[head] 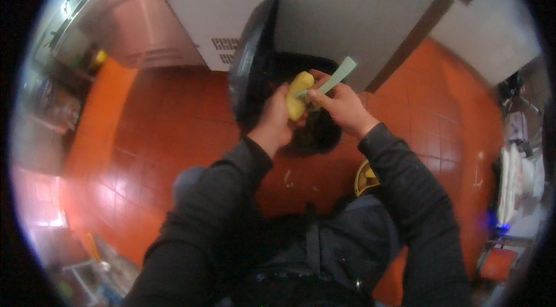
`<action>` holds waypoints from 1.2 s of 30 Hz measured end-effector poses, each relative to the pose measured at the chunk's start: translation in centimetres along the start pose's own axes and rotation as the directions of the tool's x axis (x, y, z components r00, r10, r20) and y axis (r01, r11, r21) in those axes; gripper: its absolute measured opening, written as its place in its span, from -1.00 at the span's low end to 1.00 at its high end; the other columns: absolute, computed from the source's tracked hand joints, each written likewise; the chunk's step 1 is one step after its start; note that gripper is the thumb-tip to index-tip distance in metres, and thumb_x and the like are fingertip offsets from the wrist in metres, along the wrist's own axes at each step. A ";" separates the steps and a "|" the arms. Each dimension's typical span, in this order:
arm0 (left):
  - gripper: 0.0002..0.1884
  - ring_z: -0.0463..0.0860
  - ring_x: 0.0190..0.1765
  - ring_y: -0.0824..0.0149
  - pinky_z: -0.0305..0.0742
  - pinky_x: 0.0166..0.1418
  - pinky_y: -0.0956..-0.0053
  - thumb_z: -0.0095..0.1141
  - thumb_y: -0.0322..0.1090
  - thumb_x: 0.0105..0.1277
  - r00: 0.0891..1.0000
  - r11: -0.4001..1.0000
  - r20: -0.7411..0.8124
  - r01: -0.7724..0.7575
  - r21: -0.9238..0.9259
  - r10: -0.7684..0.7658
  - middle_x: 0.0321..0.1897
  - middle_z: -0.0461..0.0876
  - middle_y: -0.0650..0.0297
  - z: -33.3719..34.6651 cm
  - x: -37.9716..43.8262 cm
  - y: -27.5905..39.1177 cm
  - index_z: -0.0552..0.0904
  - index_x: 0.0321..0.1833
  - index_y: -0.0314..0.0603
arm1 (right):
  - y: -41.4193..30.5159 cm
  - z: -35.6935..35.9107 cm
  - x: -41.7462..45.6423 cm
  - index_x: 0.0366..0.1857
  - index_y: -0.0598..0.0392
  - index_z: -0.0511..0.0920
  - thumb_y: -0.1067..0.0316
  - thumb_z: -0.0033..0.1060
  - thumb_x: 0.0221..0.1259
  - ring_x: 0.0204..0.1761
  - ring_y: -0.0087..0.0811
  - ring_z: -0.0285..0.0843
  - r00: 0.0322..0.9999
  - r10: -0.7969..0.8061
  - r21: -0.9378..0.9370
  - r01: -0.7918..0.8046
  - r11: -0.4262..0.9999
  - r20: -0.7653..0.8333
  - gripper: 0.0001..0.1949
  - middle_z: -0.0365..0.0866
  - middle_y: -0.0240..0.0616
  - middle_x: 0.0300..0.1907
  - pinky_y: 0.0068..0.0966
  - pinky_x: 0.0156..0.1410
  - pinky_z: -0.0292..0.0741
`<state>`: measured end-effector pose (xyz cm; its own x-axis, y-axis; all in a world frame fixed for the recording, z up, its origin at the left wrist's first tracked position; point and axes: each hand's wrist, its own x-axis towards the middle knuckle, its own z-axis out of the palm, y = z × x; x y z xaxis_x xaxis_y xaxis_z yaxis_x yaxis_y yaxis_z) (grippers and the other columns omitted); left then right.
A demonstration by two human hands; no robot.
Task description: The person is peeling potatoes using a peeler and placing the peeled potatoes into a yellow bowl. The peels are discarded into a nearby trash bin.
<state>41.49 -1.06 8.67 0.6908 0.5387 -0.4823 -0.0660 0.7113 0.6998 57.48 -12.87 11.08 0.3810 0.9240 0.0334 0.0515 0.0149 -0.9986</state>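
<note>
Held in my left hand (274,116) is a yellow, peeled-looking potato (297,97), its long side roughly upright in the view. My right hand (343,105) grips a pale green peeler (338,76), whose head lies against the potato's right side. Both hands are above an open black bin (319,135), whose dark inside is hard to make out. The bin's black lid (254,53) stands raised on the left.
Behind the bin rises a pale cabinet (330,11) with vent slots. A yellow container (361,179) with yellow pieces sits by my right knee, partly hidden by my sleeve. Scraps (288,179) lie on the red tiled floor (173,133). Bags (514,181) stand at far right.
</note>
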 end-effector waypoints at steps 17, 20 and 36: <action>-0.46 0.79 -0.03 0.21 0.68 -0.01 0.19 -0.13 0.23 0.83 0.995 0.993 -0.098 0.031 0.117 -0.020 0.09 0.83 0.25 4.0 1.5 2.9 0.69 0.41 0.01 | -1.9 -2.8 3.4 0.34 0.28 0.69 0.06 0.43 0.71 0.25 -0.40 0.68 0.972 0.155 0.289 -0.098 0.952 -0.179 -0.54 0.79 -0.25 0.23 -0.33 0.36 0.62; -0.46 0.81 0.06 0.21 0.72 0.05 0.15 -0.12 0.24 0.84 0.995 0.995 -0.098 0.003 0.104 0.007 0.13 0.83 0.23 5.6 2.3 4.1 0.68 0.42 0.00 | -3.8 -2.9 3.9 0.40 0.29 0.65 0.10 0.45 0.70 0.33 -0.38 0.64 0.996 0.089 0.158 -0.089 0.983 0.002 -0.52 0.74 -0.23 0.33 -0.33 0.47 0.58; -0.45 0.81 0.00 0.12 0.73 -0.03 0.13 -0.13 0.15 0.80 0.984 0.997 -0.162 -0.072 0.029 0.076 0.09 0.78 0.15 9.6 6.8 2.1 0.66 0.43 -0.13 | -3.5 -9.1 7.5 0.06 0.24 0.69 0.06 0.46 0.68 -0.09 -0.47 0.69 0.875 0.110 0.165 -0.035 0.986 -0.472 -0.63 0.79 -0.32 -0.12 -0.33 0.11 0.66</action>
<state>52.99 -0.22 11.93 0.5582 0.6570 -0.5067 -0.0950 0.6574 0.7476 68.52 -9.49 15.19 0.7745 0.6297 -0.0609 -0.1150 0.0455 -0.9923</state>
